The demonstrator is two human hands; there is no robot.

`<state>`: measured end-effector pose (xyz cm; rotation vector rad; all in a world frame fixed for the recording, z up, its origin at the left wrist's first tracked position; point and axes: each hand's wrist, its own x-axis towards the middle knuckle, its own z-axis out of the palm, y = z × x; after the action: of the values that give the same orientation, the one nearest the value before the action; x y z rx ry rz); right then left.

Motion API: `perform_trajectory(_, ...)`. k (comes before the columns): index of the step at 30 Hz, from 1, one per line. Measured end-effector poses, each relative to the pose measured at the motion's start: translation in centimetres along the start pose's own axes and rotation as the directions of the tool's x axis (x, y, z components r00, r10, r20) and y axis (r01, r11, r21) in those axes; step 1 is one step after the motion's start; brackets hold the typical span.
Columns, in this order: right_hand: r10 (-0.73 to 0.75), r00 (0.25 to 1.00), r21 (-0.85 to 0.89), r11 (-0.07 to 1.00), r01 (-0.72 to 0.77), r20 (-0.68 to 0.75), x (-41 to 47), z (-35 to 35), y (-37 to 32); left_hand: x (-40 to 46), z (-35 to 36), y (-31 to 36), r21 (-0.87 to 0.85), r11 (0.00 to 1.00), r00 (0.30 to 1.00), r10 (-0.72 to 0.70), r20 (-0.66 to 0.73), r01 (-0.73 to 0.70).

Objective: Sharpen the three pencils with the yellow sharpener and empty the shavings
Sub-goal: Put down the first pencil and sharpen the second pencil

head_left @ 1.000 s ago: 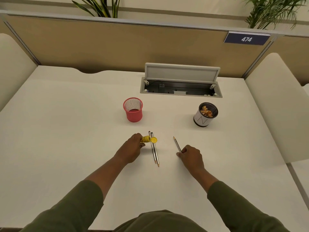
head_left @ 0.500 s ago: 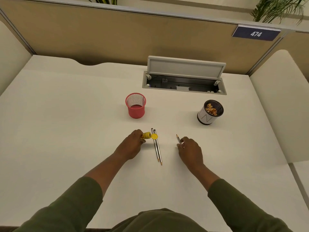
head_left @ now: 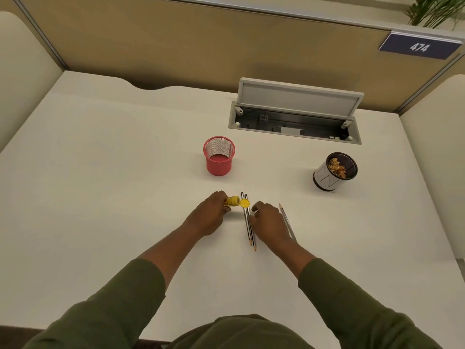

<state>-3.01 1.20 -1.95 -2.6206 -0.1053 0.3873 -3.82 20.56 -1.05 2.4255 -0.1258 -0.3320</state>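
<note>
My left hand (head_left: 210, 215) grips the yellow sharpener (head_left: 232, 201), whose round lid (head_left: 244, 203) hangs open to the right. Two pencils (head_left: 249, 233) lie side by side on the desk just right of the sharpener, tips toward me. My right hand (head_left: 268, 220) rests beside them with its fingertips touching the pair; whether it pinches one is unclear. A third pencil (head_left: 286, 221) lies alone on the desk to the right of that hand.
A red mesh cup (head_left: 219, 157) stands behind the pencils. A white cup with a dark rim (head_left: 334, 172) holding shavings stands at the right. An open cable hatch (head_left: 294, 122) is set into the white desk (head_left: 100, 172) at the back, before a partition.
My right hand let go of the single pencil and moved left to the pair of pencils. My left hand has kept hold of the sharpener. The camera tilted down slightly.
</note>
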Motion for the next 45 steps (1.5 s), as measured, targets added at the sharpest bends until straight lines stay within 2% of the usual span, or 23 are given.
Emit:
perform_trajectory(8, 0.053, 0.999, -0.072, 0.996, -0.052, 0.003, 0.1, -0.1, -0.4, -0.2, 0.1, 0.0, 0.007, 1.000, 1.000, -0.015, 0.004, 0.015)
perform_trajectory(17, -0.009, 0.999, -0.075, 0.997, 0.013, 0.047, -1.0, -1.7, 0.7, -1.0, 0.1, 0.7, 0.020, 1.000, 1.000, -0.010, -0.004, 0.010)
perform_trajectory(21, 0.013, 1.000, 0.136, 0.991, -0.015, 0.016, -1.9, -3.3, 2.0, -1.6, 0.2, 1.3, 0.036, 0.999, 1.000, -0.003, -0.016, 0.003)
perform_trajectory(25, 0.076, 0.997, 0.387, 0.919, -0.073, 0.007, -3.5, -5.8, 3.7, -2.0, 0.4, 2.1, 0.053, 0.999, 1.000, -0.003, -0.020, 0.004)
perform_trajectory(30, 0.022, 0.998, 0.458, 0.889, 0.005, -0.052, -5.6, -7.5, 5.2, -2.5, 0.9, 3.2, 0.080, 0.997, 1.000, 0.018, -0.018, -0.016)
perform_trajectory(32, -0.004, 0.997, 0.435, 0.899, 0.040, -0.083, -6.0, -7.7, 5.7, -2.4, 1.1, 3.6, 0.083, 0.996, 1.000, 0.026, -0.017, -0.025)
perform_trajectory(36, -0.076, 0.981, 0.217, 0.969, 0.114, -0.177, -6.5, -8.3, 6.8, -2.4, 1.5, 4.8, 0.091, 0.995, 0.999, 0.048, -0.015, -0.046)
perform_trajectory(41, -0.134, 0.972, 0.140, 0.977, 0.162, -0.193, -6.9, -9.2, 7.6, -2.2, 1.9, 5.8, 0.110, 0.992, 0.998, 0.067, -0.009, -0.066)
perform_trajectory(45, -0.161, 0.961, 0.010, 0.986, 0.167, -0.227, -7.2, -10.1, 7.9, -1.9, 1.9, 6.5, 0.110, 0.991, 0.997, 0.079, -0.025, -0.075)
